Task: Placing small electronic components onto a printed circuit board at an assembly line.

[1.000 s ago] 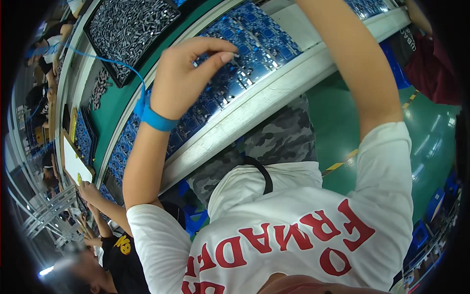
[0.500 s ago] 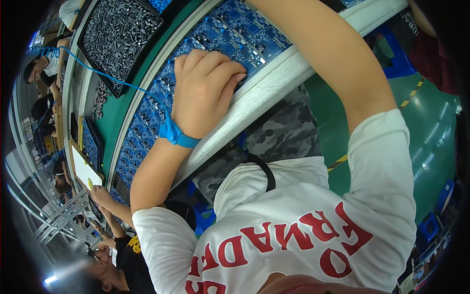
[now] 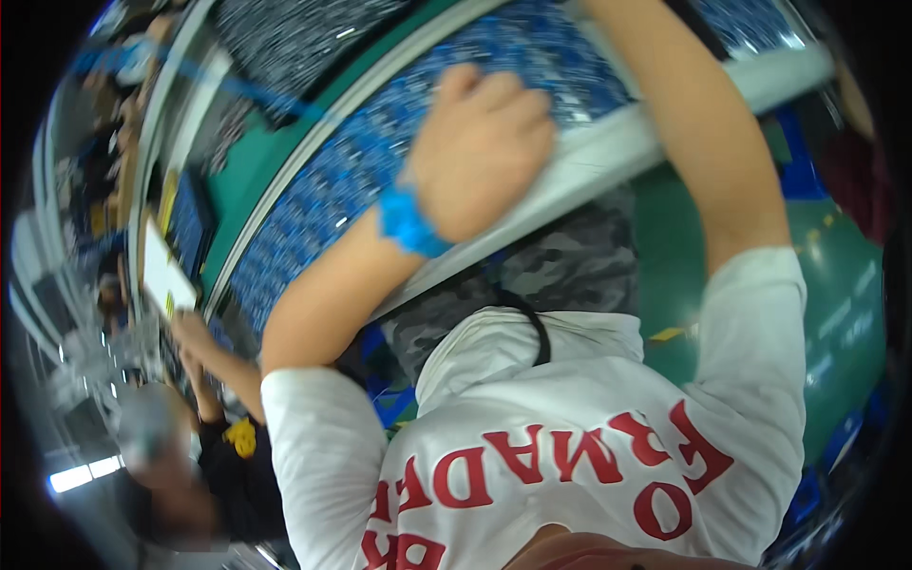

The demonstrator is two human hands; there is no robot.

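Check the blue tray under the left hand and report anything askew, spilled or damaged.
Nothing stands out. The left hand rests closed on the blue tray, whose rows look even where visible. The picture is blurred, so small faults cannot be ruled out.

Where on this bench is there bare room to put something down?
The bare green mat strip between the blue parts tray and the dark tray looks free. The white bench edge right of the left hand is bare but narrow. Both trays are densely packed.

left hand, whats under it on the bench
The left hand rests curled on a long tray of small blue parts. The parts directly beneath it are covered.
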